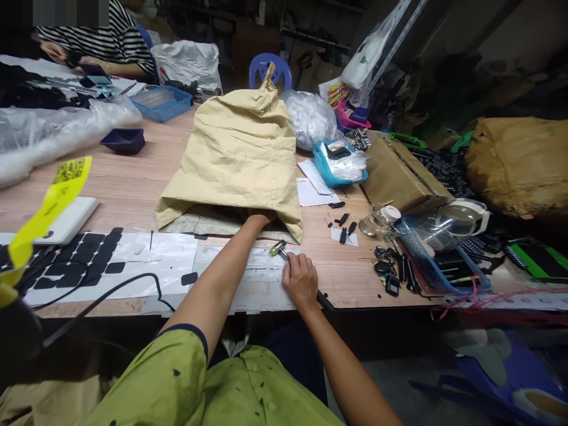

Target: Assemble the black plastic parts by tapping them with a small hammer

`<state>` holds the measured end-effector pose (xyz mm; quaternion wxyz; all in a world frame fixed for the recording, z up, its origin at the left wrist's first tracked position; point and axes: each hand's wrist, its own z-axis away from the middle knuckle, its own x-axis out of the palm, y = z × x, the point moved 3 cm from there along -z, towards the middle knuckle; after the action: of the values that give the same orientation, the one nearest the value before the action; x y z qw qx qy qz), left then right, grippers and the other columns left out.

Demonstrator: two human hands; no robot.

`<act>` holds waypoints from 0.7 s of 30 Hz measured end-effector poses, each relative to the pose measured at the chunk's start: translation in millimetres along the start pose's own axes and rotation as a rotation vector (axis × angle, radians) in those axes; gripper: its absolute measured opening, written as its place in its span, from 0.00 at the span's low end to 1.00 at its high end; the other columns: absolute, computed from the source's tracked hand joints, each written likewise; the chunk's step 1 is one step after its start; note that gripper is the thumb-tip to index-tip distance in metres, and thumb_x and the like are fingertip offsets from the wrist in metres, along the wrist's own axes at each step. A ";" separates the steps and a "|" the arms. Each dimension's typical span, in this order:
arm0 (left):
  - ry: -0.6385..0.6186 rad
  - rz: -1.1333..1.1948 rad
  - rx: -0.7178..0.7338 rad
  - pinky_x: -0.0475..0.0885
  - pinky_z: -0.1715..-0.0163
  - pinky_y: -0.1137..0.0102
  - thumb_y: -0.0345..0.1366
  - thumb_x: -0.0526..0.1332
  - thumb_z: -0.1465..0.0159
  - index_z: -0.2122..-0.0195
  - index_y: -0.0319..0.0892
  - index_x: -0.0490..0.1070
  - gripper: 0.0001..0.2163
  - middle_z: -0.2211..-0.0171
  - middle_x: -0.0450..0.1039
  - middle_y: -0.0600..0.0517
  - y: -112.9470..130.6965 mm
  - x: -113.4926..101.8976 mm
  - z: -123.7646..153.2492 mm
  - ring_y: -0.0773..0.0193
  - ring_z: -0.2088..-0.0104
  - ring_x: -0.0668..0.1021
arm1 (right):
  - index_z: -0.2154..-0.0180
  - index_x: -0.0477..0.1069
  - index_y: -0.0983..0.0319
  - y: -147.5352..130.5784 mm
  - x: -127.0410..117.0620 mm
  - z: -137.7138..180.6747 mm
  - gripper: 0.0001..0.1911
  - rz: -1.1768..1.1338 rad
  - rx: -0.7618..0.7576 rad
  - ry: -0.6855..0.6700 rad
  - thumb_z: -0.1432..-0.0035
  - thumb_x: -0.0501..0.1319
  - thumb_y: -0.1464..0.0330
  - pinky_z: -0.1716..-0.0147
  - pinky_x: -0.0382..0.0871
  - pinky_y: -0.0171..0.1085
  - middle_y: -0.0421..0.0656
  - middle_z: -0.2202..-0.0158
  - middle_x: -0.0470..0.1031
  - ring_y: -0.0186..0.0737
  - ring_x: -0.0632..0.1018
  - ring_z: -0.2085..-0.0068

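Note:
My left hand [258,218] reaches under the open bottom edge of a big tan sack [239,151] lying on the wooden table; only the wrist shows and the fingers are hidden inside. My right hand [302,281] rests near the table's front edge, its fingers closed round a slim tool with a yellow-green and metal tip [278,249] pointing toward the sack. Under it lies a white sheet [261,278].
A white sheet with black rubber pads [89,260] and a black cable [110,293] lie left. Small black parts [344,228], a glass jar [377,220], blue baskets [337,163], a cardboard box [397,171] sit right. A person in stripes [102,41] sits far left.

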<state>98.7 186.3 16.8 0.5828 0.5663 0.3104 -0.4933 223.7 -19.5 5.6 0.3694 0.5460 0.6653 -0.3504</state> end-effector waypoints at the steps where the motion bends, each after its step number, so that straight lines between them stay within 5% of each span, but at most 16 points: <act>1: 0.009 0.015 -0.018 0.53 0.31 0.56 0.54 0.51 0.37 0.30 0.49 0.58 0.35 0.30 0.60 0.52 -2.5 -3.1 4.8 0.47 0.28 0.53 | 0.55 0.73 0.60 -0.3 0.0 -0.2 0.12 0.005 -0.003 0.008 0.38 0.55 0.73 0.65 0.57 0.38 0.43 0.66 0.69 0.42 0.67 0.64; 7: 0.174 0.008 -0.085 0.56 0.33 0.55 0.52 0.50 0.34 0.32 0.50 0.62 0.30 0.36 0.69 0.50 -19.4 -22.2 43.8 0.46 0.31 0.62 | 0.55 0.73 0.60 -0.4 2.5 -2.1 0.11 0.011 -0.003 0.022 0.38 0.56 0.73 0.64 0.57 0.38 0.43 0.66 0.70 0.42 0.67 0.63; 14: 0.176 -0.072 -0.224 0.58 0.38 0.46 0.50 0.55 0.36 0.43 0.47 0.76 0.24 0.48 0.79 0.43 -32.5 -24.8 86.2 0.38 0.39 0.70 | 0.56 0.73 0.60 -0.7 9.2 -3.8 0.11 0.004 -0.014 0.040 0.38 0.57 0.73 0.65 0.56 0.38 0.43 0.66 0.70 0.42 0.67 0.63; 21: 0.209 -0.041 -0.281 0.51 0.36 0.40 0.49 0.54 0.32 0.46 0.43 0.78 0.22 0.47 0.78 0.40 -48.7 -36.8 59.1 0.33 0.36 0.66 | 0.55 0.72 0.60 -1.6 10.1 -3.3 0.11 0.017 -0.008 0.044 0.38 0.56 0.74 0.65 0.56 0.38 0.43 0.66 0.69 0.42 0.67 0.64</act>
<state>30.2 143.6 43.2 0.6105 0.5212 0.4466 -0.3952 220.4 -12.1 -1.5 0.3596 0.5577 0.6700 -0.3327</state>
